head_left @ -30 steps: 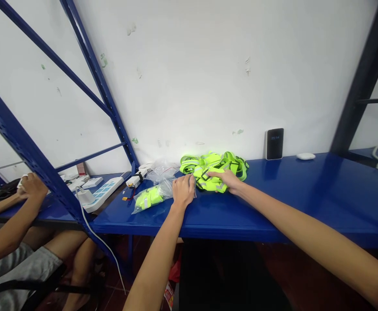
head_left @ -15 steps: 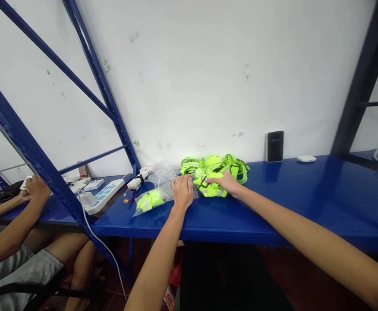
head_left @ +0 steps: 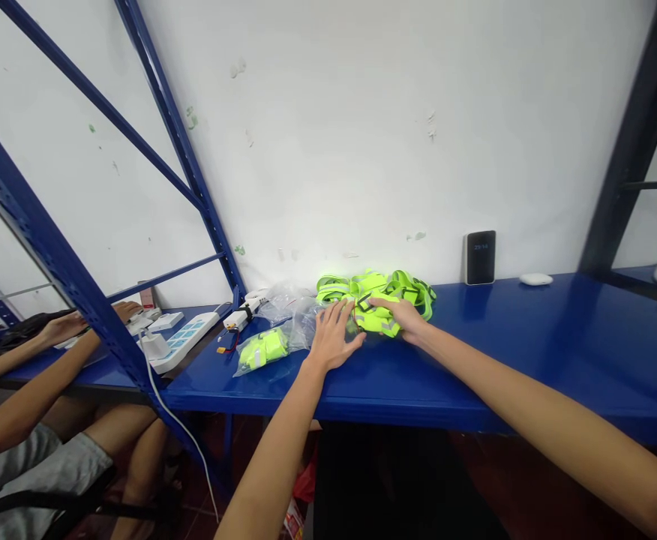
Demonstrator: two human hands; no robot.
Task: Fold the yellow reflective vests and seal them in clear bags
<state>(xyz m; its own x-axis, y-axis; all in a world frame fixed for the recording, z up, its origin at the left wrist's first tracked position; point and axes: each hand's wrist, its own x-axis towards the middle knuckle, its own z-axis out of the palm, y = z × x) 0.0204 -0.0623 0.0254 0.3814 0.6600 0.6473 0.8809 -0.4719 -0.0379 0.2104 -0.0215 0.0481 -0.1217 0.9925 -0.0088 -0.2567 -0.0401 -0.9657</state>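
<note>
One clear bag (head_left: pixel 241 369), neon-yellow bundle (head_left: pixel 265 348) inside.

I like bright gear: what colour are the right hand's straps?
Neon yellow-green straps with grey bands, best seen in the head view.

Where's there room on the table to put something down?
Mostly right of the green straps, on bare blue table between the right forearm, the dark-screened device and the white oval object. It's crowded left of the straps: bagged bundle, crumpled plastic and wired white device.
</note>
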